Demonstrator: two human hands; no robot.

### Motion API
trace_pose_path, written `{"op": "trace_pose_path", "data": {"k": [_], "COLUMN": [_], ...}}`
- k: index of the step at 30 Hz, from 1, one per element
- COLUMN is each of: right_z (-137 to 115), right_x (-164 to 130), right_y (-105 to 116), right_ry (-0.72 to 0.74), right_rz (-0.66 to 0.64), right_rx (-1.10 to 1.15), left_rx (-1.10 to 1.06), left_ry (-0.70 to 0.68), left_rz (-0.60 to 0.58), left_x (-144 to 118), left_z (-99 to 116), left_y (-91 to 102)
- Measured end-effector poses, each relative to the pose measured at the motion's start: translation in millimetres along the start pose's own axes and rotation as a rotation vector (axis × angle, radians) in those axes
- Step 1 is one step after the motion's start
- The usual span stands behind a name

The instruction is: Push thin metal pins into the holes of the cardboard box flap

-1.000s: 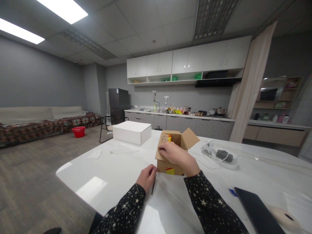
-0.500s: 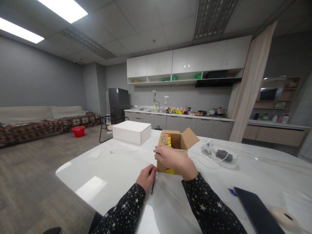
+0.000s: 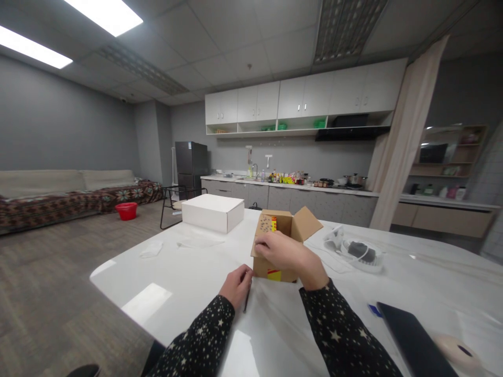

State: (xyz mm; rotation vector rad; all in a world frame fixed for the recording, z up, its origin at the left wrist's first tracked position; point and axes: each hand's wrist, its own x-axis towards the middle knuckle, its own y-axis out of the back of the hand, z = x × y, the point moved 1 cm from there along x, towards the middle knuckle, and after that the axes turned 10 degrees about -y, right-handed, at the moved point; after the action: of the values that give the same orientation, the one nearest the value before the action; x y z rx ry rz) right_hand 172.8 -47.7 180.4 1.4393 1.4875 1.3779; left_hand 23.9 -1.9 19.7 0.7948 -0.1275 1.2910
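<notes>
With our left hand (image 3: 237,286) we hold a slim dark rod (image 3: 246,301) beside the near left corner of the open cardboard box (image 3: 284,222), which stands on our white tabletop (image 3: 188,277). Our right hand (image 3: 285,254) reaches across it, fingers bunched narrow; we cannot tell whether they grip its edge.

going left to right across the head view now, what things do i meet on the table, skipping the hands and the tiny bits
Crumpled white tissue, white box, open cardboard box, white round item with a grey part, flat black item, beige rounded object.
</notes>
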Motion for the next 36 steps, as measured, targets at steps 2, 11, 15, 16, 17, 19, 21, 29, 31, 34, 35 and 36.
{"op": "trace_pose_path", "data": {"k": [2,11,15,16,17,19,21,29,31,34,35,36], "right_z": [1.8,13.7,20.6,22.0,23.1,24.6,25.2,27.4,27.0,26.0,25.7,25.4], "right_x": [0.7,14.0,25.2,27.3,29.0,30.9,31.7,33.9,33.8,33.4,33.1,32.9], "right_y": [1.3,-3.3,-13.2,-15.2,-16.8,-18.9,-20.0,-23.5,-23.9,-24.4,-24.6,-24.9], "right_ry": [0.010,-0.017,-0.006,-0.014,-0.023,-0.039,-0.042,-0.049,-0.054,-0.064,-0.069,-0.074], "right_rz": [-0.031,0.058,0.092,0.098,0.101,0.099,0.092,0.093,0.086,0.072,0.070,0.069], "right_rx": [0.022,0.061,0.060,0.063,0.067,0.071,0.064,0.069,0.078,0.090,0.094,0.097], "left_rx": [0.004,0.013,0.011,0.006,0.002,0.000,0.000,-0.006,0.000,0.001,-0.001,-0.003], "left_ry": [-0.011,-0.016,-0.017,-0.014,-0.011,-0.007,-0.009,-0.005,-0.007,-0.004,-0.002,-0.001], "left_rz": [0.002,0.002,0.002,0.003,0.003,0.002,-0.004,-0.011,-0.014,-0.012,-0.011,-0.010], "left_x": [-0.4,0.2,0.1,0.1,0.1,0.2,0.4,0.7,0.6,0.3,0.3,0.2], "left_z": [-1.4,-5.9,-5.0,-4.7,-4.4,-3.7,-2.9,-3.7,-3.7,-2.6,-2.1,-1.7], "left_y": [0.1,-1.6,-1.8,-1.8,-1.7,-1.6,-1.7,-1.6,-1.7,-1.9,-1.9,-2.0]}}
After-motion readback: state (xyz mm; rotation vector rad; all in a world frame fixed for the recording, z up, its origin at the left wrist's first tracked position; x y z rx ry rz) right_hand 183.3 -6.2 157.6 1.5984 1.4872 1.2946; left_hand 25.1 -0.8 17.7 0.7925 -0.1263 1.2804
